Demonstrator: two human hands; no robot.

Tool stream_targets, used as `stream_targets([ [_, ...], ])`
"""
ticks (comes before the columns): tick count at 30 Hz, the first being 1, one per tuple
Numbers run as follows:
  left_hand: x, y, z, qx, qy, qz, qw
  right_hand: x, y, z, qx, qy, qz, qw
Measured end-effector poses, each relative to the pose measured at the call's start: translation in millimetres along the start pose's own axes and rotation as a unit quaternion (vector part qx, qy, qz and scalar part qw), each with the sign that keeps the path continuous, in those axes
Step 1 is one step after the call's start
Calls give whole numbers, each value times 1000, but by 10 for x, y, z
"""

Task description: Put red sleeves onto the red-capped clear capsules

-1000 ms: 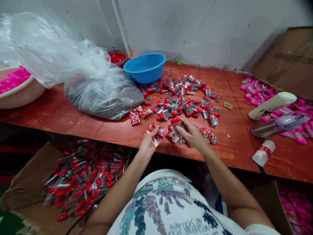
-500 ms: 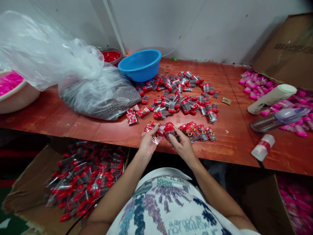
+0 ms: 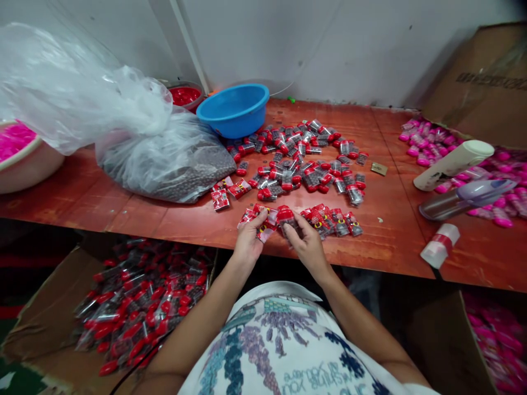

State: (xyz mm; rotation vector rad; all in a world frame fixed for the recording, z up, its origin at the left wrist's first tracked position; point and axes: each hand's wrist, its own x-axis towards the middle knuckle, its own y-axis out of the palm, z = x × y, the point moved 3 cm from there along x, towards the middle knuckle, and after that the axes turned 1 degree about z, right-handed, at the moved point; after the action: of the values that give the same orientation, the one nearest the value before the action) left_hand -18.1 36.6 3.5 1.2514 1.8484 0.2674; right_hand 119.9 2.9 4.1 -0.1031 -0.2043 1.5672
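Observation:
My left hand (image 3: 249, 239) is closed on a small red printed plastic packet (image 3: 265, 231) at the table's front edge. Close beside it, my right hand (image 3: 308, 242) pinches a small clear container with a red cap (image 3: 284, 214), filled with dark pellets. Packet and container are very near each other; I cannot tell whether they touch. More red packets (image 3: 246, 215) lie just past my left fingers. A row of filled red packets (image 3: 340, 222) lies to the right of my right hand. Farther back, many red-capped containers (image 3: 288, 178) are heaped loosely.
A blue basin (image 3: 234, 115) and a plastic bag of dark pellets (image 3: 164, 164) stand at the back left. Below the table sits a carton (image 3: 45, 312) of red-capped containers. Rightward are two bottles (image 3: 453, 164), a white roll (image 3: 440, 246) and pink containers (image 3: 432, 140).
The whole view has shifted very slightly. Both hands keep their holds on the packet and the container, nearly in the same place.

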Motion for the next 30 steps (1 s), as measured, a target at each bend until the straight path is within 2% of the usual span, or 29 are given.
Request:
stream_targets([
  [3,-43,27,-5,19,4,1,1000,-4,-1,-6,6,-5,0,1000],
  [8,-87,56,-22,39,12,17,999,-15,12,-43,-2,-11,47,999],
  [14,-104,65,-25,74,54,94,991,7,-58,-21,-19,-30,107,994],
  [18,-136,66,-17,111,70,116,985,20,-94,2,-32,-50,133,989],
  [21,-155,66,-22,149,84,125,977,5,-96,-13,-49,-57,118,990],
  [26,-150,41,-20,188,85,131,970,-56,-76,-47,-40,-39,57,997],
  [30,-150,26,-45,227,110,137,958,-87,-64,-47,-68,-57,32,996],
])
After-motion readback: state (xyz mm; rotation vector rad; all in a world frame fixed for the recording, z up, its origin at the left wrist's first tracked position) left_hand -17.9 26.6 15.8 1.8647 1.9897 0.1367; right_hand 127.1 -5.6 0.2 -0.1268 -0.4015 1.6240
